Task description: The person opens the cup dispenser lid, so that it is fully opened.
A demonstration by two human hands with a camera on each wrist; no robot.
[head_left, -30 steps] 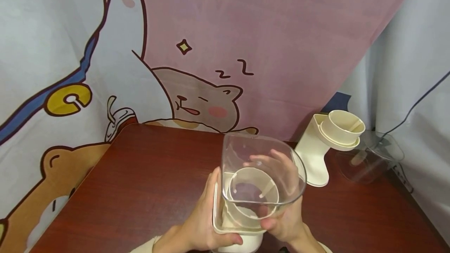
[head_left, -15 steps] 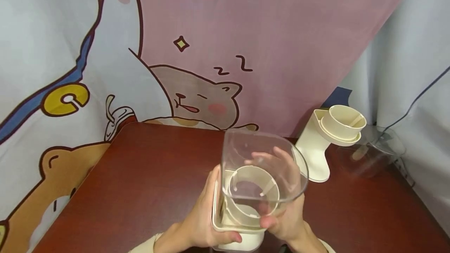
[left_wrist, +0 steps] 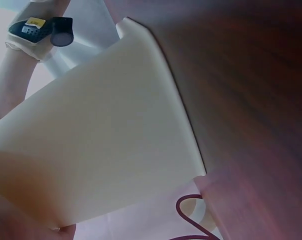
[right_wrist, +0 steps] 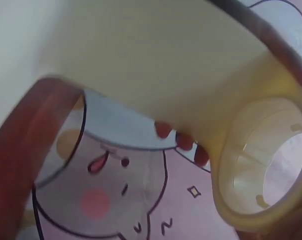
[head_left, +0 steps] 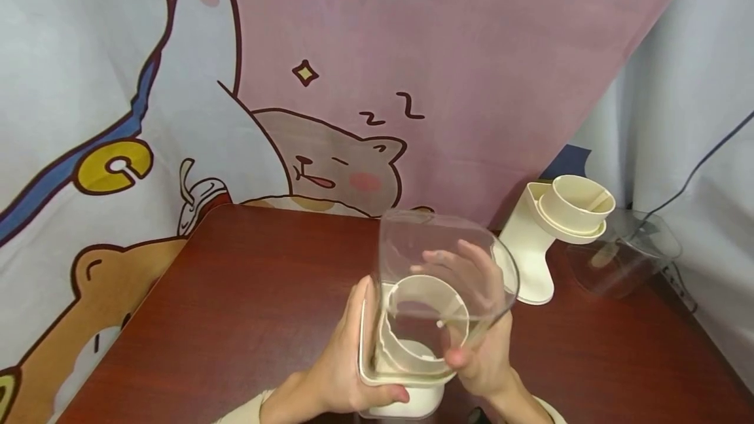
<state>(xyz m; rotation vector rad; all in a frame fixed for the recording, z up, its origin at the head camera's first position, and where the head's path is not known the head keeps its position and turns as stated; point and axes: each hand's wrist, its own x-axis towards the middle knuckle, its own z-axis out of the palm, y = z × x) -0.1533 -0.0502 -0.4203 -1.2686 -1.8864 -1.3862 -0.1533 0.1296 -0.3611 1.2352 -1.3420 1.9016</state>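
In front of me is a cream plastic stand with an open ring at its top. My left hand grips the stand from the left, thumb across the front. A clear plastic container with one rounded side sits over the ring, tilted. My right hand holds it at the right, thumb in front; the other fingers are behind the clear wall. In the right wrist view the ring appears from below, with fingertips past the body's edge. The stand's smooth body fills the left wrist view.
A second cream stand with a ring cup on top stands at the back right of the dark red table. Beside it is another clear container. A dark cable runs along the right curtain. Cartoon-printed cloth hangs behind.
The clear container has shifted slightly up and to the right over the ring, moving with my right hand. My left hand and the stand have barely moved.
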